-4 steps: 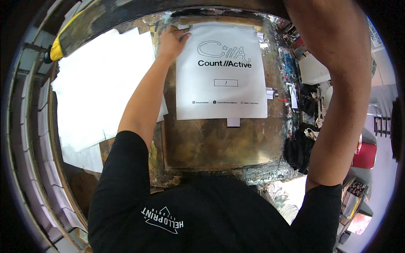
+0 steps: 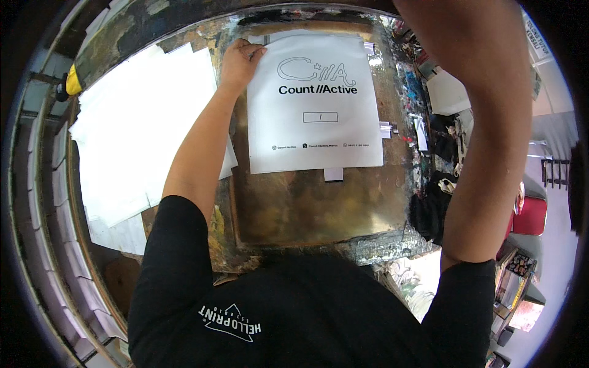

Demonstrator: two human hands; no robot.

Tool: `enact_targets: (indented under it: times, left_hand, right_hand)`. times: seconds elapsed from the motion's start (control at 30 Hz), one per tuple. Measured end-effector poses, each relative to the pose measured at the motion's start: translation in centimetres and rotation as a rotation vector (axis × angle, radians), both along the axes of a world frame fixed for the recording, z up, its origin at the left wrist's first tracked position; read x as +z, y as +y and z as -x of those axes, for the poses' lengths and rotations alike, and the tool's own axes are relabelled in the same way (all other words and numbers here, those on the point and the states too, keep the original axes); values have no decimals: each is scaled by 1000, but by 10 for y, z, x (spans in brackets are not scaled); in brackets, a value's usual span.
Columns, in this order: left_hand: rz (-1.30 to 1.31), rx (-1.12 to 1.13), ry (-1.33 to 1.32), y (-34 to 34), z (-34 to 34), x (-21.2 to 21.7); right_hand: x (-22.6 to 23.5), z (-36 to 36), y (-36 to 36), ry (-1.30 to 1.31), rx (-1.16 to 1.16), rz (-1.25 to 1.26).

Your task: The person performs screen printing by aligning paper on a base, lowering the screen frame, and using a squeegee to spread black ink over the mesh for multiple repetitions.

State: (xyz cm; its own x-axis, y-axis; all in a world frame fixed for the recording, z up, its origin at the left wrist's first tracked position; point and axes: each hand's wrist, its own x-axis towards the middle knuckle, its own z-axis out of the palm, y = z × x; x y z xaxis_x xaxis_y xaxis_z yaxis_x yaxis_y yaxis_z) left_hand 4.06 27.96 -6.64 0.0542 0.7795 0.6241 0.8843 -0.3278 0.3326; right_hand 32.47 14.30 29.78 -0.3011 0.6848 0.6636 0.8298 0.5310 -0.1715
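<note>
A white sheet or flat bag (image 2: 313,138) with black lettering and a line drawing lies on a brown, stained board (image 2: 307,211). Closed at its upper left corner, my left hand (image 2: 240,64) pinches the edge between thumb and fingers. That corner looks slightly raised. Small pale tabs (image 2: 333,173) poke out below the sheet and at its right side. My right arm (image 2: 491,141) reaches up past the top edge of the picture, so its hand is out of sight. Across the top runs a paint-stained frame (image 2: 135,37).
To the left lies a spread stack of white sheets (image 2: 141,135). A yellow piece (image 2: 73,80) sits at the frame's left end. Along the board's right edge is a paint-spattered strip (image 2: 417,92) beside dark cloth (image 2: 426,214). A red chair (image 2: 529,216) stands farther right.
The stained frame along the top has shifted upward in view. My left hand stays on the sheet's corner, and the sheet's left side has moved slightly. The whole view has shifted a little.
</note>
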Motion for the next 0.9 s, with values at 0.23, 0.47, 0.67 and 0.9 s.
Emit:
enact_targets:
  times: [0.23, 0.47, 0.67, 0.9]
  left_hand:
    - [103, -15, -242, -21, 9, 45]
    - [200, 445, -587, -202, 101, 62]
    - [-79, 731, -706, -335, 190, 46]
    - [-123, 1338, -273, -378, 242, 74]
  right_hand:
    - [6, 7, 12, -154, 57, -127]
    - [-6, 7, -24, -116, 100, -88]
    - [-35, -16, -6, -229, 15, -218]
    - [-33, -14, -11, -208, 48, -263]
